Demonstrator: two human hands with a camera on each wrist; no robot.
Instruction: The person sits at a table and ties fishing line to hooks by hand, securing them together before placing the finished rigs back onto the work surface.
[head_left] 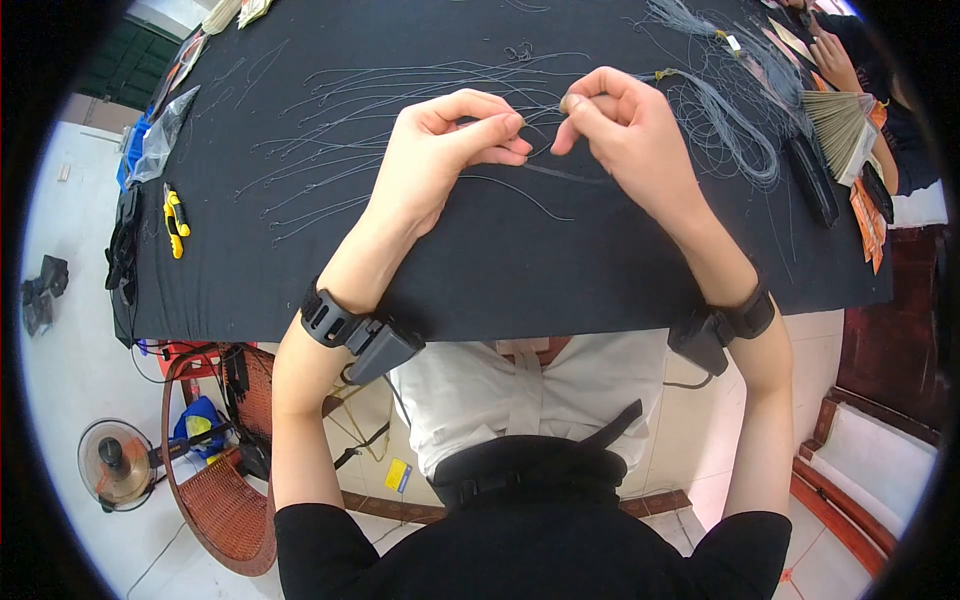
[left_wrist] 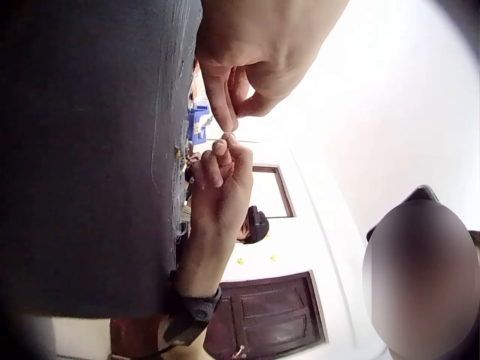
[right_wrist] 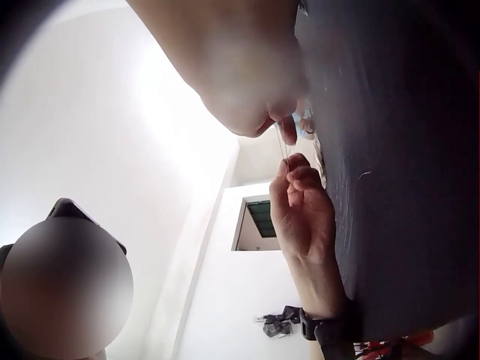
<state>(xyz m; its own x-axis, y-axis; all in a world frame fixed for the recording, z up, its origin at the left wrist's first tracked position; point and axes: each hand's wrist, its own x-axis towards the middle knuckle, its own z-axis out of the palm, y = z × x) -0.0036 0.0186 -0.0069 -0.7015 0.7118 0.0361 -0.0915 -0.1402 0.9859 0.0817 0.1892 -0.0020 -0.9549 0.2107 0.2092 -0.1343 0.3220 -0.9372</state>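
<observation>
Both hands meet over the black-clothed table. My left hand [head_left: 440, 145] pinches a thin line between thumb and forefinger. Close to it, my right hand [head_left: 635, 130] pinches the line too, with its other fingers curled. In the right wrist view the fine line [right_wrist: 283, 142] runs across the short gap between the hands. Beneath and left of them lie several thin grey cords [head_left: 330, 125] with small looped ends, spread side by side on the cloth. A coiled hank of grey cord [head_left: 740, 150] lies right of the right hand.
A yellow-and-black cutter [head_left: 175, 220] lies at the table's left. At the right are a tangle of grey line [head_left: 690, 20], a fanned stack of pale strips [head_left: 838, 125], a black case [head_left: 810, 180] and another person's hand [head_left: 832, 62]. A clear plastic bag [head_left: 165, 135] sits at the left edge.
</observation>
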